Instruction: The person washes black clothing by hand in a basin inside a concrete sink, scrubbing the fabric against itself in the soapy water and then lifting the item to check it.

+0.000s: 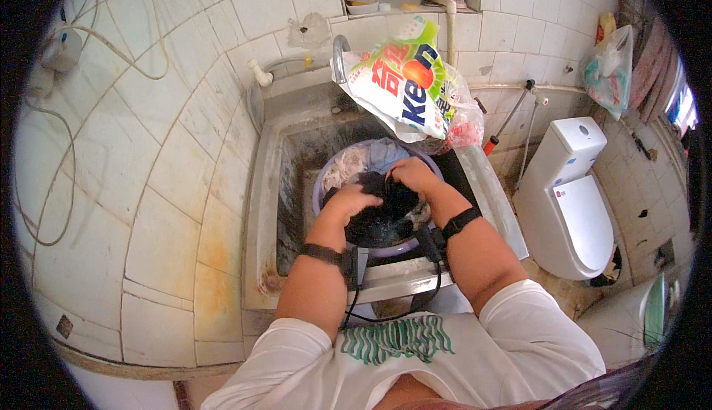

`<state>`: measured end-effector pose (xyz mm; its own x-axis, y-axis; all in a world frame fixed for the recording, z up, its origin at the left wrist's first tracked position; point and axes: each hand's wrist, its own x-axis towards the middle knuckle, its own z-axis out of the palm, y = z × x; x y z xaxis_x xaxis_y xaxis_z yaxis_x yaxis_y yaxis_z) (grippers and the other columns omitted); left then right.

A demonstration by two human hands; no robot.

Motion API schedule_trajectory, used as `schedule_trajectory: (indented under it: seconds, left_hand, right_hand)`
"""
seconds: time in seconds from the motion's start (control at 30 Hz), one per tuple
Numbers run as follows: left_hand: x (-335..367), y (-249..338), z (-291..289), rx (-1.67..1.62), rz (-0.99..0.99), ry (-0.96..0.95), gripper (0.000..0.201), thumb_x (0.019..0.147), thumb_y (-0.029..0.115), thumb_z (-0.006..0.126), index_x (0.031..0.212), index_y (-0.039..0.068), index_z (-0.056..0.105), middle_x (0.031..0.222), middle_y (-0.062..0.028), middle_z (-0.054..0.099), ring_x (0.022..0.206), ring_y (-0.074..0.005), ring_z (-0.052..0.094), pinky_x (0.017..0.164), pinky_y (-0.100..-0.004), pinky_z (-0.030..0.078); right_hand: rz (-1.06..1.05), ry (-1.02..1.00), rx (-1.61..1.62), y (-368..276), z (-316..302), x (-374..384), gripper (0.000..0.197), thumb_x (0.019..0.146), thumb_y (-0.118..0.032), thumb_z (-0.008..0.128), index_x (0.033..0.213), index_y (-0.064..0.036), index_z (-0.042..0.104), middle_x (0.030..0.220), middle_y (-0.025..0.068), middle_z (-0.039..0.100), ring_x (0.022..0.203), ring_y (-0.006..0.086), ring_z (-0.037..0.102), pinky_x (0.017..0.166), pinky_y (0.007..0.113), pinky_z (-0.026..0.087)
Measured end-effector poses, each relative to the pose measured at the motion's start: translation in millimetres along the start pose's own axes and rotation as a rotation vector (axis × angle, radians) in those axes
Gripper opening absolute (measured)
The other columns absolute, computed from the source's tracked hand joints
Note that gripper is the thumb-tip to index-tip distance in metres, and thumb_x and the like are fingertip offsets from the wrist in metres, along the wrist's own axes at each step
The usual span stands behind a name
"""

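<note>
A round, pale purple basin (pixel 404 248) stands inside the grey stone sink (pixel 262 224). Wet laundry fills it: a dark black cloth (pixel 365 226) in the middle, a light blue cloth (pixel 383 153) and a pale patterned cloth (pixel 347 164) toward the far side. My left hand (pixel 354 201) is closed on the black cloth from the left. From the right, my right hand (pixel 415 175) grips the same cloth a little farther back, its fingers curled into the folds. Some fingertips are hidden in the fabric. Water shows around the cloth near the front of the basin.
A large white and green detergent bag (pixel 397 87) leans over the sink's far edge, beside a curved metal tap (pixel 340 57). A white toilet (pixel 582 210) stands to the right. Dark straps with small boxes and a cable (pixel 386 319) are on my forearms.
</note>
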<state>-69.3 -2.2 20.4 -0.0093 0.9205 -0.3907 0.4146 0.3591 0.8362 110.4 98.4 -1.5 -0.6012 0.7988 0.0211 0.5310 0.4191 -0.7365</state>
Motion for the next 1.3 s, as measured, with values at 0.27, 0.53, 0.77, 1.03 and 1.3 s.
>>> schedule_trajectory:
  seconds: [0.27, 0.53, 0.77, 1.03, 1.3]
  left_hand:
    - [-11.2, 19.6, -0.7, -0.301, 0.342, 0.526, 0.035, 0.087, 0.02, 0.057, 0.116, 0.001, 0.052, 0.111, -0.011, 0.056, 0.088, -0.0235, 0.057, 0.08, -0.0341, 0.045]
    - [-25.2, 46.4, 12.3, -0.905, 0.222, 0.568, 0.035, 0.091, 0.023, 0.051, 0.12, 0.004, 0.043, 0.11, -0.0125, 0.054, 0.096, -0.0246, 0.054, 0.077, -0.0386, 0.047]
    - [26.4, -22.6, 19.9, -1.537, 0.277, 0.042, 0.034, 0.094, 0.034, 0.042, 0.121, 0.013, 0.044, 0.113, -0.0102, 0.052, 0.101, -0.0258, 0.053, 0.082, -0.0389, 0.047]
    - [-8.9, 35.1, 47.0, -1.057, -0.184, 0.272, 0.051, 0.09, 0.046, 0.047, 0.129, 0.012, 0.043, 0.123, -0.0099, 0.053, 0.11, -0.0272, 0.051, 0.094, -0.0474, 0.038]
    - [-17.8, 37.4, 34.2, -1.255, -0.044, 0.194, 0.057, 0.086, 0.053, 0.051, 0.123, 0.01, 0.048, 0.119, -0.0108, 0.056, 0.104, -0.0292, 0.055, 0.09, -0.0467, 0.043]
  right_hand:
    - [0.205, 0.096, 0.973, -20.9, -5.8, -7.2, 0.033, 0.072, -0.019, 0.063, 0.1, -0.0026, 0.058, 0.096, 0.0098, 0.061, 0.087, 0.0237, 0.059, 0.076, 0.032, 0.047]
    - [0.061, 0.027, 0.373, -77.6, -10.6, -42.3, 0.041, 0.078, -0.032, 0.068, 0.101, 0.0016, 0.06, 0.091, 0.0121, 0.064, 0.083, 0.0253, 0.06, 0.076, 0.036, 0.046]
    - [-0.406, 0.16, 0.071, -112.5, 15.4, -47.6, 0.036, 0.084, -0.034, 0.058, 0.095, 0.0002, 0.059, 0.087, 0.024, 0.061, 0.082, 0.0422, 0.058, 0.072, 0.045, 0.046]
    - [0.09, 0.356, -0.129, -77.1, 4.2, -32.1, 0.032, 0.088, -0.03, 0.053, 0.093, 0.0006, 0.061, 0.083, 0.0276, 0.06, 0.08, 0.0446, 0.058, 0.071, 0.048, 0.046]
    - [-0.074, 0.281, -0.053, -80.1, 7.2, -35.4, 0.029, 0.087, -0.025, 0.05, 0.089, 0.003, 0.059, 0.084, 0.0273, 0.06, 0.081, 0.0448, 0.058, 0.073, 0.048, 0.046]
